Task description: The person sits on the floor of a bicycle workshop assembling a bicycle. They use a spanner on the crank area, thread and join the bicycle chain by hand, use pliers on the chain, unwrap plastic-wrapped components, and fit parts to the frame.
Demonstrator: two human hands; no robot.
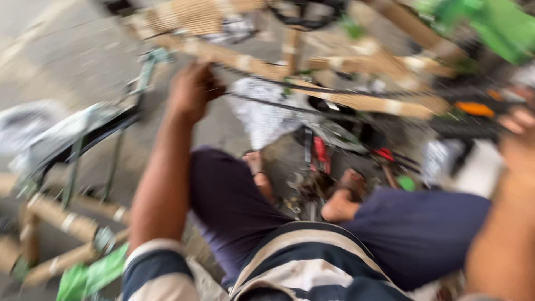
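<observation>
Shirt [312, 262]: striped, navy and cream, right at the bottom, so the person is sitting and looking down at their own lap.
Shorts [412, 228]: dark blue, knees spread, bare feet on the floor between them.
Left hand [192, 92]: arm stretched out, grip closed round the bike frame, which is wrapped in brown cardboard.
Bike frame [345, 100]: runs across the top from upper left to right, taped cardboard tubes all along it, a dark cable or chain line just under the hand.
Right hand [518, 142]: at the far right edge, super blurry, fingers curled against a black bar [468, 127] with an orange bit on it; can't tell if that grip is really closed on it.
Tools [315, 167]: small pile on the floor by the feet, something with red handles, too smeared to name.
Fender [83, 139]: dark and curved, off to the left, with more wrapped tubes below it.
Green plastic [501, 25]: top right corner, more at bottom left.
Floor [67, 56]: grey concrete.
</observation>
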